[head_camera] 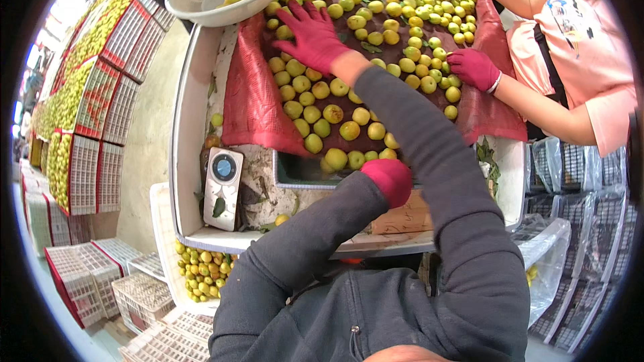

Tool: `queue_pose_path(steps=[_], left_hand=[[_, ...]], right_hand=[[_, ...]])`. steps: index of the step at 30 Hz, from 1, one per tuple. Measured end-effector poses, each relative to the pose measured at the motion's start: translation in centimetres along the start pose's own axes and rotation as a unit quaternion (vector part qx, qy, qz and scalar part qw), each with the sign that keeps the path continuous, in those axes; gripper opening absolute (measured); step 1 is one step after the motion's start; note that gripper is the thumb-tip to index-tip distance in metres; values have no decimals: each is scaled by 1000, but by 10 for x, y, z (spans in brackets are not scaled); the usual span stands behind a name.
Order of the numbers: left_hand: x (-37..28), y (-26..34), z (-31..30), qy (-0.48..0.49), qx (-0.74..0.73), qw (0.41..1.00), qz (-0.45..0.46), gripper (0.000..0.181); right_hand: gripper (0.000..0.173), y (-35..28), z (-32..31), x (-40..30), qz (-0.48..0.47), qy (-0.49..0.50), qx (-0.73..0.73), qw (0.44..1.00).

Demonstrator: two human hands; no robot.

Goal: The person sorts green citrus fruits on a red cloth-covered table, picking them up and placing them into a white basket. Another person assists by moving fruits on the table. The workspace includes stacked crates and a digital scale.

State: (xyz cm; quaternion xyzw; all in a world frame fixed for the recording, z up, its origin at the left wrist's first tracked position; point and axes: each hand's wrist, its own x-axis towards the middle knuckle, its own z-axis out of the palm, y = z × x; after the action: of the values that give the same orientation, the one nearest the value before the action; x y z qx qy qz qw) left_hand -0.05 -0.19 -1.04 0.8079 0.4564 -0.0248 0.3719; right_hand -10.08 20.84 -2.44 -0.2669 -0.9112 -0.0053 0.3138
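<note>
Small round yellow-green fruits (320, 90) are spread over a dark red woven sheet (256, 110) in a white tray-like table (187, 125). My right arm crosses over my left. My right hand (312, 37), in a crimson glove, lies with fingers spread on fruits at the sheet's left side, below a white plastic basin. Closer to my body, my left hand (390, 181), gloved alike, is at a grey-rimmed dark opening (302, 173) at the sheet's front edge. Several fruits sit beside it. Its fingers are hidden from above, so whether it holds a fruit does not show.
The white basin (229, 10) holds a few fruits. A co-worker's gloved hands (473, 68) work at the right. A phone (224, 188) lies at left. A brown cardboard piece (402, 213) is near me. Fruit-filled crates (83, 173) stand left; dark crates (578, 241) stand right.
</note>
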Motion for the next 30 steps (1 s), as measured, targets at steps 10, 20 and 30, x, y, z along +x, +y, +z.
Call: queue_pose_path(steps=[10,20,30], left_hand=[[-3,-2,6,59,-36,997,-21,28],[-9,0,7,79,-9,997,-17,20],[-6,0,3,51,-6,999,-11,23]], right_hand=[[55,-43,-18,-54,-49,-110,10,993],[34,-23,-97,-137,-89,-157,222,958],[50,155,-89,-101,107,121,-120,980]])
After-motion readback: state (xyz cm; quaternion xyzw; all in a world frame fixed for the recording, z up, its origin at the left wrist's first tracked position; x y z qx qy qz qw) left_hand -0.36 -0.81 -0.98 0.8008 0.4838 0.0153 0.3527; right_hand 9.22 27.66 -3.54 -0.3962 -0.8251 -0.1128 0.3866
